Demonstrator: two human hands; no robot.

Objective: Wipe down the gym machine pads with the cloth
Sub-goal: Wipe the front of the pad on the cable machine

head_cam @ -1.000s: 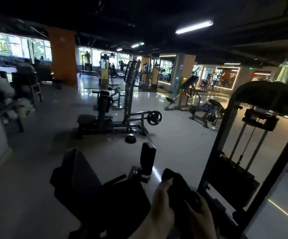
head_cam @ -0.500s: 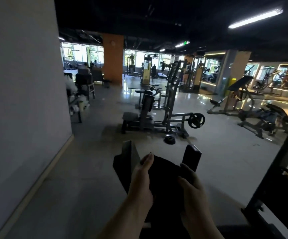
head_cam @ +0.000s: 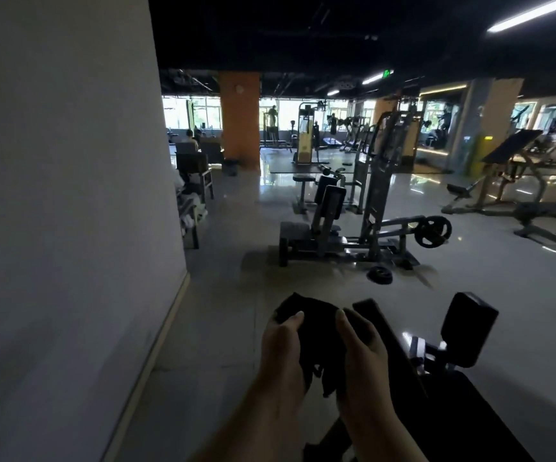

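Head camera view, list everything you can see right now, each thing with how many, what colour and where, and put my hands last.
cloth: one, black, bunched between both hands, low centre
pad: one upright, black, right of the hands on the near machine
long pad: one, black, just right of the right hand, running back toward the camera
plate-loaded machine: one, grey frame with black pads, mid-floor
loose weight plate: one, black, on the floor in front of that machine
wall: one, white, whole left side
pillar: one, orange, far centre-left
incline bench: one, dark, far right
chair: one, dark, past the wall's end
left hand: holds the cloth
right hand: holds the cloth
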